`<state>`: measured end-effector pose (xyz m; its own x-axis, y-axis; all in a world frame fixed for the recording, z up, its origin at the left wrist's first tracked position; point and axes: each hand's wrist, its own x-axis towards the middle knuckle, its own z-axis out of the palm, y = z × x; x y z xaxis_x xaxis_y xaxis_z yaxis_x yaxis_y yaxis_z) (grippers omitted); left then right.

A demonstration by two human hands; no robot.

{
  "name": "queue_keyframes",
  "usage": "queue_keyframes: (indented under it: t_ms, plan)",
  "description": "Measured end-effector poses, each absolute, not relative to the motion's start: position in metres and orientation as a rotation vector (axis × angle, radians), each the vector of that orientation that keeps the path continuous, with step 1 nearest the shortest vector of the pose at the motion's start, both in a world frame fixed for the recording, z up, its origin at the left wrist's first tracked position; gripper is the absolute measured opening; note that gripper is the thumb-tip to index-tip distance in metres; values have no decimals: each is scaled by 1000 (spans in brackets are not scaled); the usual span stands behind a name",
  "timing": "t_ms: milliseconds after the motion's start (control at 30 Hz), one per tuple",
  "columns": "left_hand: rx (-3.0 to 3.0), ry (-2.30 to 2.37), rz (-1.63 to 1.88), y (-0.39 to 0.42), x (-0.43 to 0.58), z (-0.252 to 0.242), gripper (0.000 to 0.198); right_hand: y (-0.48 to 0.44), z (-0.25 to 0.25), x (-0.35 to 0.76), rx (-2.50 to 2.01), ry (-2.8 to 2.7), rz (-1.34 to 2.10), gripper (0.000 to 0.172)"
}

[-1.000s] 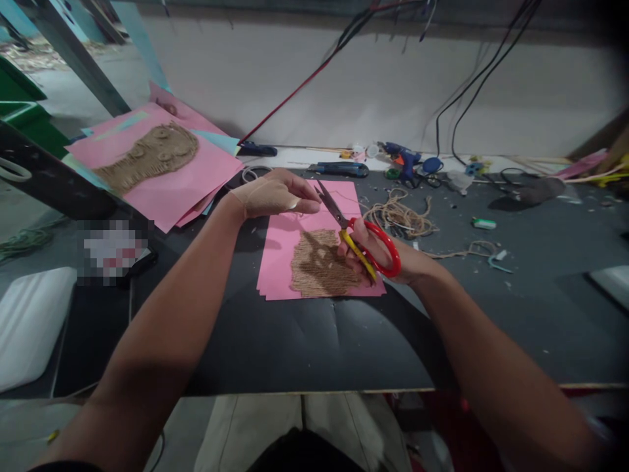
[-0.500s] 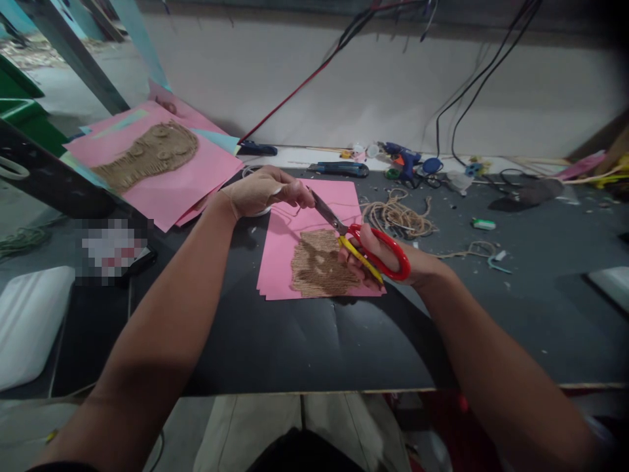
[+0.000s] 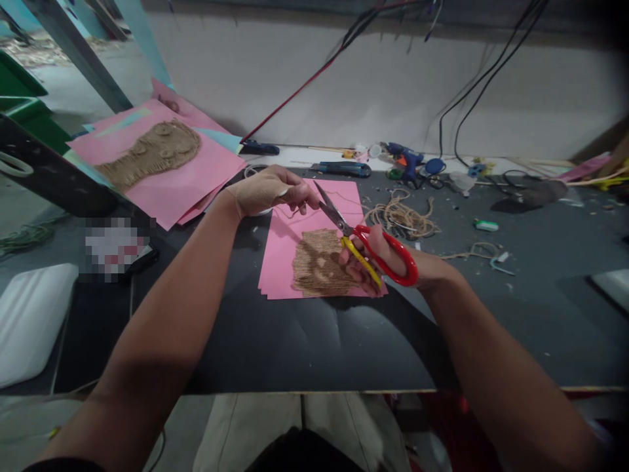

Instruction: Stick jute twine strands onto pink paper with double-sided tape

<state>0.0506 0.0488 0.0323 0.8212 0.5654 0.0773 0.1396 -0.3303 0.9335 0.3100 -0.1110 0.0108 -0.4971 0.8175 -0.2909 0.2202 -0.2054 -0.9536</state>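
Note:
My right hand (image 3: 376, 259) grips a pair of scissors (image 3: 386, 252) with one red and one yellow handle. The blades are slightly apart and point up and left, their tips at the fingers of my left hand (image 3: 280, 191). Those fingers are pinched together, and a thin strand of twine (image 3: 339, 194) shows around them; its exact hold is partly hidden. Below both hands lies pink paper (image 3: 275, 262) bearing a patch of brown twine rows (image 3: 319, 265). Part of this patch is behind my right fingers. A loose tangle of twine (image 3: 400, 215) rests to the right of the paper.
Pink sheets (image 3: 162, 190) with a larger twine-covered shape (image 3: 167, 147) are stacked at the left. Along the back lie a utility knife (image 3: 344, 169) and a blue glue gun (image 3: 405, 160). A white foam tray (image 3: 37, 321) sits at left; black cables (image 3: 457, 124) hang behind.
The scissors and my right hand have shifted slightly right and down, and the blades look wider apart. My left hand has moved a little right, still pinched. The view has shifted slightly.

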Motion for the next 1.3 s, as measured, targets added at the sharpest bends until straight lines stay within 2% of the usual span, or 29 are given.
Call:
queue_keyframes:
  t_ms: [200,300,667,967,1300]
  plan:
    - [2007,627,413,42,53,41,35,-107,15,309,-1241,-1753,1666,63]
    - [2043,660,378,41,53,42,36,-105,17,307,-1291,-1748,1637,58]
    - [2056,625,400,47,52,36,35,-98,7,316,-1371,-1823,1541,53]
    - [2005,687,471,51,40,35,48,-100,8,313,-1385,-1624,1551,53]
    - [2015,662,524,51,43,34,51,-107,4,315,-1128,-1494,1833,58]
